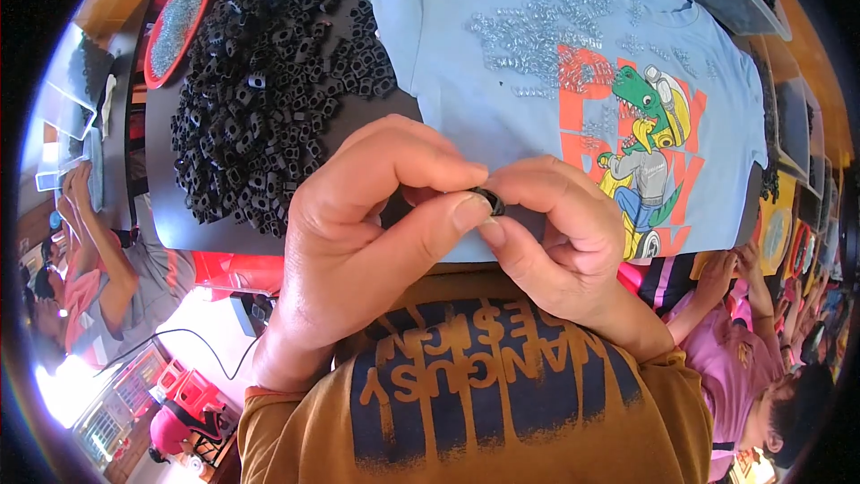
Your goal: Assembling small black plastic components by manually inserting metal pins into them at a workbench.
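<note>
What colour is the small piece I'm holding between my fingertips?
The small piece is black; it shows best in the head view.

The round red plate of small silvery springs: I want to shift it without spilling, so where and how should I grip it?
Grip the near rim of the round red plate, probably coming from the wearer's side: that edge looks bare, springs fill its middle, and small black plastic parts crowd its right.
</note>
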Tool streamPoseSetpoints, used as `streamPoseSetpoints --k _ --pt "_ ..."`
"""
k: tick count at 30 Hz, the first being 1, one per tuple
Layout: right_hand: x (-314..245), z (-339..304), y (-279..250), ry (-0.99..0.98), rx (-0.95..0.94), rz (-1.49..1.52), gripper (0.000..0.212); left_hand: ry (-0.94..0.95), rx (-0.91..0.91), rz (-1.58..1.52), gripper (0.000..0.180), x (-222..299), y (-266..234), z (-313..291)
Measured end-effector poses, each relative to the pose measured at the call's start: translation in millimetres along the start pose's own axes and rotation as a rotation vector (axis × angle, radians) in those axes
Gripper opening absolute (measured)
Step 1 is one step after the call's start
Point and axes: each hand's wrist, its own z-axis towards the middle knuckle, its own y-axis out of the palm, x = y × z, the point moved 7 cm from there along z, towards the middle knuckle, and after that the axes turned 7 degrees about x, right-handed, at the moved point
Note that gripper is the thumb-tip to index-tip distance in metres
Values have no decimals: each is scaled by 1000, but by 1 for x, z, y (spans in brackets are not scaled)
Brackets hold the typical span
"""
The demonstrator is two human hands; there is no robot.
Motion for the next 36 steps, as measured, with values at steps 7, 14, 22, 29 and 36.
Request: streamPoseSetpoints --k 7,14,22,29,36 --pt "2 -1 0 8 -9 -4 19 -14 -10 78 11 4 -2 2" --pt "2 -2 1 19 -27 -4 18 54 -35 184 12 8 -1 4" --pt "3 -3 1 34 -61 -61 18 238 -32 334 13 13 4 4" --pt "5 -5 1 85 -88 -25 16 240 -33 384 13 14 2 1" --pt "7 -5 1 118 -101 14 15 49 -99 390 13 11 -2 3"
